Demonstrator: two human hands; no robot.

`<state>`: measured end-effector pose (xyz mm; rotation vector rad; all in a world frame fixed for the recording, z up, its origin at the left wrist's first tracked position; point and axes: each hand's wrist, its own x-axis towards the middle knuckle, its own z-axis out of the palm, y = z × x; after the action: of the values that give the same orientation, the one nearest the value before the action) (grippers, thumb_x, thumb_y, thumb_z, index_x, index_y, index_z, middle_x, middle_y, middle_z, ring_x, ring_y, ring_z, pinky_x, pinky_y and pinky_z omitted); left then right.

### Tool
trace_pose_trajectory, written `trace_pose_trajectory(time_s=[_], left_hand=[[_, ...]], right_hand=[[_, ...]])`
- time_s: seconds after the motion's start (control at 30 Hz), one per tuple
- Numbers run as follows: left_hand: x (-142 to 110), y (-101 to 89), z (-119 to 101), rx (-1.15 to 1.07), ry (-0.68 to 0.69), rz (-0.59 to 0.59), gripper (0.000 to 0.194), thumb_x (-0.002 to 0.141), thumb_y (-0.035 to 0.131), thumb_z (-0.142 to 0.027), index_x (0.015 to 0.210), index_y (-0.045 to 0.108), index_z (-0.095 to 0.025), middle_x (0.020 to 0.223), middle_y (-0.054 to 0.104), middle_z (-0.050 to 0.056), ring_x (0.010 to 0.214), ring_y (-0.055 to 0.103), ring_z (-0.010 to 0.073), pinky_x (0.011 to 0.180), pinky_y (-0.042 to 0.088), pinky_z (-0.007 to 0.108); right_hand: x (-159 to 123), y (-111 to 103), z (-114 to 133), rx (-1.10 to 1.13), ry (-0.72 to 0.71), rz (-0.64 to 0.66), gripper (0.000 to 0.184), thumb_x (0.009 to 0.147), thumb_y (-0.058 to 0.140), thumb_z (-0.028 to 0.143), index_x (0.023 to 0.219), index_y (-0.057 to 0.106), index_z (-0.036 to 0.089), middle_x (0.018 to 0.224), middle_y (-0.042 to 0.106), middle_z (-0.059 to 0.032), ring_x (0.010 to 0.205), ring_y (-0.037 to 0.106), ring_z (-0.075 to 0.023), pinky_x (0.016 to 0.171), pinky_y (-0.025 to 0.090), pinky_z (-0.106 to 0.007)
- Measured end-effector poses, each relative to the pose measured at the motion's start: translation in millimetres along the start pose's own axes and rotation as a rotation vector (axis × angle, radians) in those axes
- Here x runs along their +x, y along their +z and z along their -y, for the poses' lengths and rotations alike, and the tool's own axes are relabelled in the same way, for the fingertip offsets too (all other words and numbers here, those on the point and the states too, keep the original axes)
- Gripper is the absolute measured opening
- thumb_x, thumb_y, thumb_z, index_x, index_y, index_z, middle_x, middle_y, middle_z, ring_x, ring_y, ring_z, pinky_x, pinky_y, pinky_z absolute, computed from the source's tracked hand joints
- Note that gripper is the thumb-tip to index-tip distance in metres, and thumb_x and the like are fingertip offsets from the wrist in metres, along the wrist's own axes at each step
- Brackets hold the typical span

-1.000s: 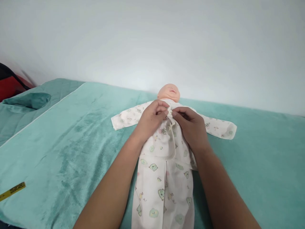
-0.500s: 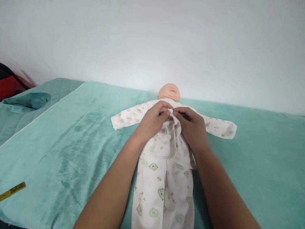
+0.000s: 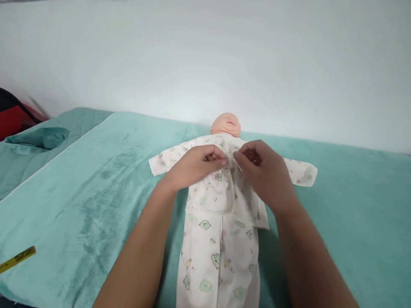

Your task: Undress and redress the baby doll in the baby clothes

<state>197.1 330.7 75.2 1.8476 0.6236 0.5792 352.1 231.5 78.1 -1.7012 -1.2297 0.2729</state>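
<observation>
Printed baby jacket [image 3: 208, 194] lies front up on a teal plush cover [image 3: 96, 192], its 2 sleeves [image 3: 168, 158] spread left and right. Nearest are matching trousers [image 3: 205, 252], with a yellow strip [image 3: 17, 259] well to their left. Beyond, the left hand [image 3: 197, 164] and right hand [image 3: 266, 171] are at the jacket's upper front, fingers drawn narrow; whether either pinches cloth, I cannot tell. Farther, a doll's head [image 3: 225, 123] shows above the collar, before a white wall [image 3: 205, 64].

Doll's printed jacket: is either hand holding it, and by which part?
Cannot be told: the left hand and right hand are at the front opening of the jacket, but no pinch shows clearly.
</observation>
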Motion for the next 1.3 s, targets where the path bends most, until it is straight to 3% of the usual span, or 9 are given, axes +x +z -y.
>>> trace_pose_trajectory(time_s=[0.1, 0.27, 0.57, 0.67, 0.83, 1.07, 1.3], left_hand=[[-4, -2.4, -4, 0.051, -0.011, 0.101, 0.019, 0.084, 0.063, -0.041, 0.08, 0.067, -0.022, 0.074, 0.06, 0.0, 0.066, 0.052, 0.0131, 0.055, 0.038, 0.026], [-6, -1.9, -5, 0.099, 0.015, 0.106, 0.014, 0.081, 0.065, -0.034, 0.075, 0.065, -0.022, 0.072, 0.06, 0.0, 0.064, 0.052, 0.0128, 0.053, 0.037, 0.026], [-9, -9.9, -9, -0.125, -0.047, 0.214, 0.015, 0.085, 0.063, -0.032, 0.082, 0.063, -0.017, 0.08, 0.066, 0.001, 0.073, 0.06, 0.0125, 0.067, 0.046, 0.027], [-9, -9.7, -8, -0.177, -0.072, 0.223, 0.016, 0.086, 0.064, -0.032, 0.084, 0.063, -0.016, 0.079, 0.067, 0.002, 0.07, 0.061, 0.0116, 0.064, 0.047, 0.026], [-8, -8.6, -6, -0.217, -0.072, 0.249, 0.015, 0.088, 0.063, -0.03, 0.084, 0.062, -0.016, 0.074, 0.067, 0.002, 0.066, 0.062, 0.0107, 0.056, 0.046, 0.022], [-9, -7.5, -5, -0.382, -0.049, 0.271, 0.014, 0.089, 0.063, -0.028, 0.085, 0.06, -0.015, 0.078, 0.068, 0.003, 0.065, 0.069, 0.0139, 0.048, 0.051, 0.021], [-6, -5.0, -4, -0.324, -0.09, 0.367, 0.015, 0.09, 0.061, -0.03, 0.087, 0.059, -0.015, 0.077, 0.069, 0.003, 0.065, 0.069, 0.0134, 0.05, 0.053, 0.021]], right_hand=[[-2, -10, 6, -0.112, 0.015, 0.08, 0.016, 0.085, 0.061, 0.032, 0.071, 0.062, 0.024, 0.064, 0.061, 0.0011, 0.055, 0.05, -0.0134, 0.047, 0.033, -0.028], [-7, -12, 7, -0.321, 0.037, 0.316, 0.015, 0.084, 0.055, 0.025, 0.072, 0.064, 0.026, 0.064, 0.063, 0.0007, 0.053, 0.048, -0.0147, 0.047, 0.029, -0.03], [-18, 0, 26, -0.65, 0.132, 0.33, 0.012, 0.081, 0.058, 0.022, 0.079, 0.046, 0.022, 0.081, 0.06, -0.0042, 0.057, 0.047, -0.0148, 0.05, 0.028, -0.028], [-19, 0, 30, -0.651, 0.187, 0.337, 0.019, 0.082, 0.06, 0.029, 0.081, 0.042, 0.023, 0.08, 0.057, -0.0039, 0.059, 0.048, -0.0154, 0.05, 0.031, -0.028], [-17, 4, 33, -0.704, 0.171, 0.333, 0.021, 0.092, 0.046, 0.028, 0.074, 0.038, 0.023, 0.078, 0.055, -0.0049, 0.054, 0.042, -0.0137, 0.051, 0.03, -0.029], [-12, -13, 22, -0.517, 0.124, 0.424, 0.032, 0.089, 0.051, 0.033, 0.061, 0.04, 0.021, 0.059, 0.049, 0.0004, 0.051, 0.037, -0.0122, 0.046, 0.026, -0.028], [-4, -32, 22, -0.034, 0.174, 0.446, 0.029, 0.089, 0.056, 0.037, 0.064, 0.054, 0.021, 0.063, 0.052, 0.0014, 0.057, 0.044, -0.0107, 0.051, 0.033, -0.026]])
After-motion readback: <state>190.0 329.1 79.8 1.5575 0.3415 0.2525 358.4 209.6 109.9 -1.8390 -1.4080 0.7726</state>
